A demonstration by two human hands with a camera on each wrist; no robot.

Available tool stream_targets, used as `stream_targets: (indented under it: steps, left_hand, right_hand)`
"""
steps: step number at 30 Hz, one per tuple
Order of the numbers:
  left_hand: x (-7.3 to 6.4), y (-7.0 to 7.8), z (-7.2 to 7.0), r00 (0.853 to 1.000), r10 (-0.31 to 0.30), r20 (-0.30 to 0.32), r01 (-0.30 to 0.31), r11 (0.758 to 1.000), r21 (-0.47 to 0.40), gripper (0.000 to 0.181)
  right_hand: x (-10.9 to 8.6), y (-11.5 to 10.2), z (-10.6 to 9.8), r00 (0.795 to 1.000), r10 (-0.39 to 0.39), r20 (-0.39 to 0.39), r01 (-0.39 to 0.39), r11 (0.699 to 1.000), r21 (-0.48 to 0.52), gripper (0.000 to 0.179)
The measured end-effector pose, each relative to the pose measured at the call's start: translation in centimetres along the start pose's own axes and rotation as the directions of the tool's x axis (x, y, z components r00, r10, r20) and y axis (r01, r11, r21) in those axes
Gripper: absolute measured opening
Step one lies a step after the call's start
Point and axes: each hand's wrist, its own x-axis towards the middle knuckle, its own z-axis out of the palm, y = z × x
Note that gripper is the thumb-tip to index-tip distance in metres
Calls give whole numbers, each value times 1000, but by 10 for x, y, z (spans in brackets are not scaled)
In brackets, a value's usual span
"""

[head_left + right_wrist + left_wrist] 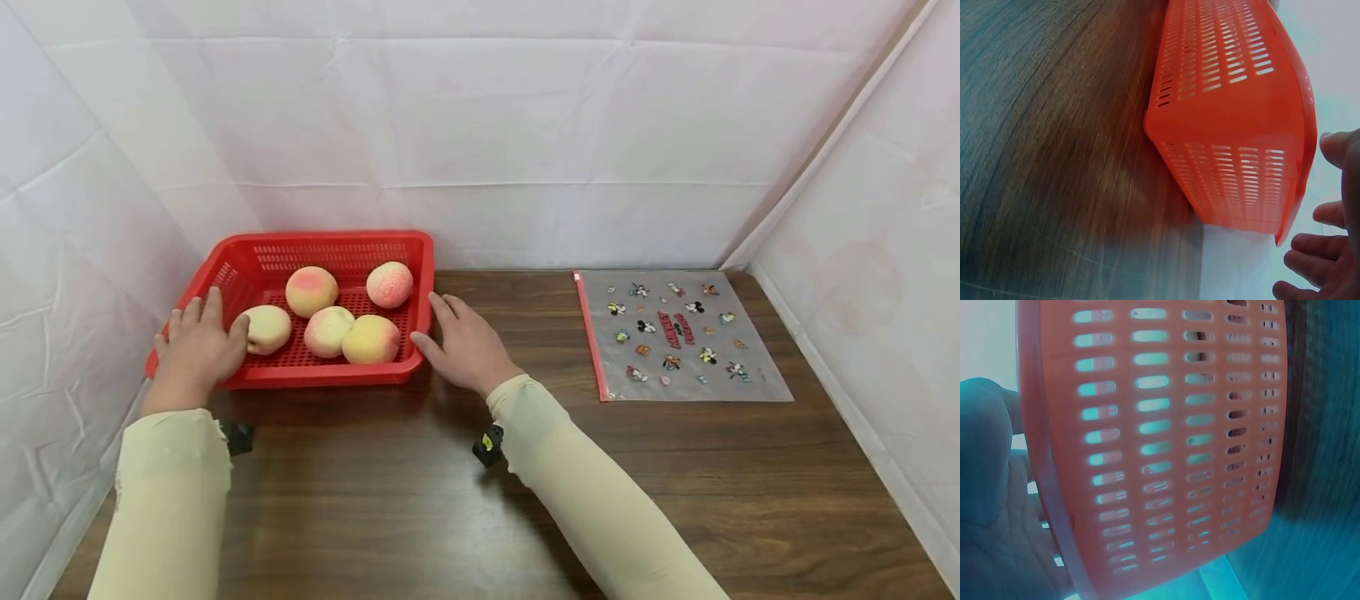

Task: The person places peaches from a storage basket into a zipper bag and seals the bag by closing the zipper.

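A red plastic basket [315,379] with slotted sides holds several peaches, among them a pale one [267,329] at the left and a pinkish one [390,285] at the back right. My left hand [197,350] lies across the basket's front left corner, fingers spread, the thumb right by the pale peach. In the left wrist view, the palm and fingers [1029,550] show behind the rim. Beside the basket's right side, my right hand [467,346] has its fingers extended, with thumb and fingertips close to the rim. The right wrist view shows these fingers [1316,256] spread and holding nothing.
To the right, a clear zip pouch [682,337] with cartoon prints and a red zip edge lies flat on the dark wooden table [360,500]. White cloth [510,125] hangs behind the table and along both sides.
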Motion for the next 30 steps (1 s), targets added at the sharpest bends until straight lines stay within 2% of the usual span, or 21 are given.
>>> stream_targets:
  steps: [9,19,30]
  left_hand:
    - [1,-10,-2,999,3,-35,-3,1000,1,69]
    - [0,-25,-3,999,-48,-21,47,999,-20,68]
    - [0,-41,-7,998,-55,-29,54,998,-22,68]
  right_hand:
    - [2,-2,5,1000,14,3,-14,1000,8,75]
    - [4,-7,10,1000,8,-3,-8,1000,-15,76]
    - [5,-14,18,999,46,-3,-46,998,49,76]
